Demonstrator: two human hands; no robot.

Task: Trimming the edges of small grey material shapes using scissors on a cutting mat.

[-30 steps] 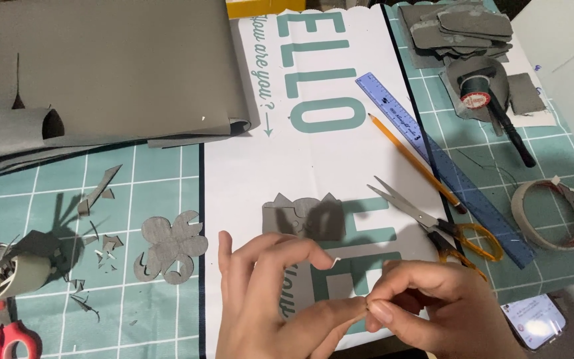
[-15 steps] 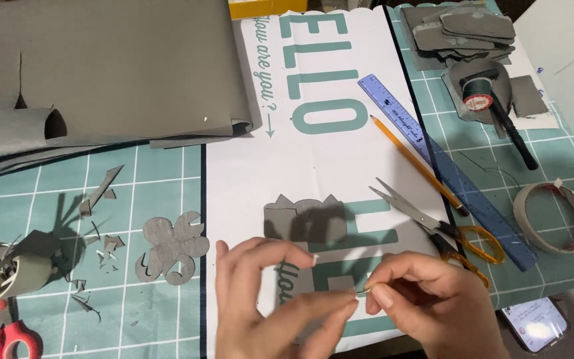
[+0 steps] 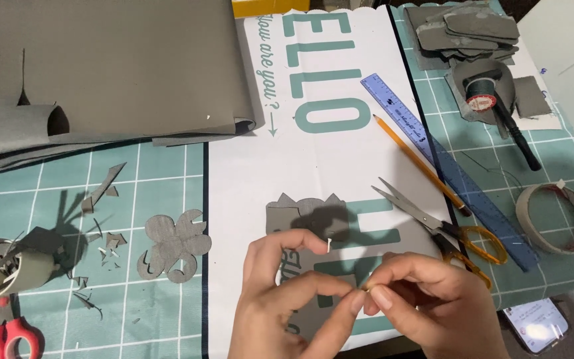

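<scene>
Progress looks mid-way, judging from how things lie. Far left of the hands: red-handled scissors (image 3: 0,338), a small tube with grey strips stuck on it (image 3: 4,266), loose grey offcuts (image 3: 104,189) scattered on the green cutting mat (image 3: 161,173); so a good deal of cutting is done. Up-left, big grey sheet (image 3: 107,66), folded, plenty uncut. Just left of the left hand: one finished grey flower cutout (image 3: 175,246), lying flat.

Left hand (image 3: 280,299) and right hand (image 3: 420,306) meet fingertip to fingertip, both pinched narrow on a tiny object (image 3: 365,289); too small to tell what it is, possibly a thread or pin end. Directly beyond the hands, a second grey cutout (image 3: 300,213) sits on the white printed sheet (image 3: 327,159), partly hidden by the fingers; not yet assembled with anything.

Right of the hands: yellow-handled scissors (image 3: 446,229), blades slightly apart, pencil (image 3: 420,163), blue ruler (image 3: 446,166), tape roll (image 3: 556,218), all set down. Far up-right: stack of cut grey pieces (image 3: 466,30), thread spool (image 3: 481,93). Phone (image 3: 536,324) just right of the right hand
</scene>
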